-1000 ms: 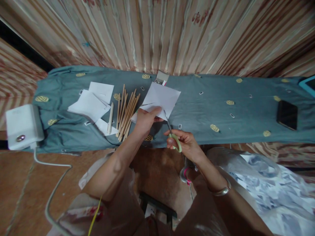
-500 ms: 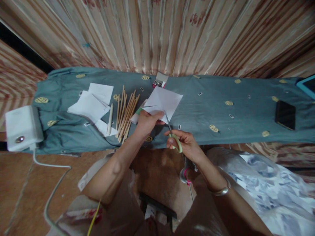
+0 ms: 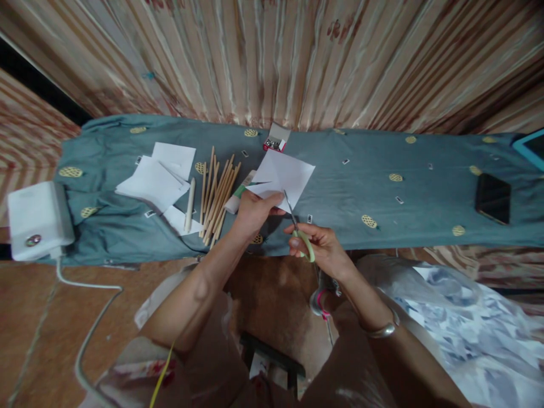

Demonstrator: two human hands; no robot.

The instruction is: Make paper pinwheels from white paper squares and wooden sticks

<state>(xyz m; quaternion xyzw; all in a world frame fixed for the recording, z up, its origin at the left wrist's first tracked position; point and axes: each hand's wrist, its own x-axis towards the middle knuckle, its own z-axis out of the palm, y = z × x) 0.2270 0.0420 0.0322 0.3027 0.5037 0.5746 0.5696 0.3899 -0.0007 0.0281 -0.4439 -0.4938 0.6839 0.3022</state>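
A square white sheet of paper is pinched in my left hand, thumb on top near its lower corner. One slit runs into the sheet from its left corner. My right hand is closed round the green handles of a pair of scissors. Their blades point up and left and meet the lower edge of the paper, close to my left thumb. Left of the hands lie several thin wooden sticks and a green-and-white tube, partly hidden by my left hand.
A stack of white paper and a white pen-like stick lie to the left. Behind the sheet is a small open box. A white device with a cable stands far left; a dark phone lies right on the cloth.
Hardly anything differs. The slit at the paper's left corner gapes slightly wider, and both hands keep nearly the same place.
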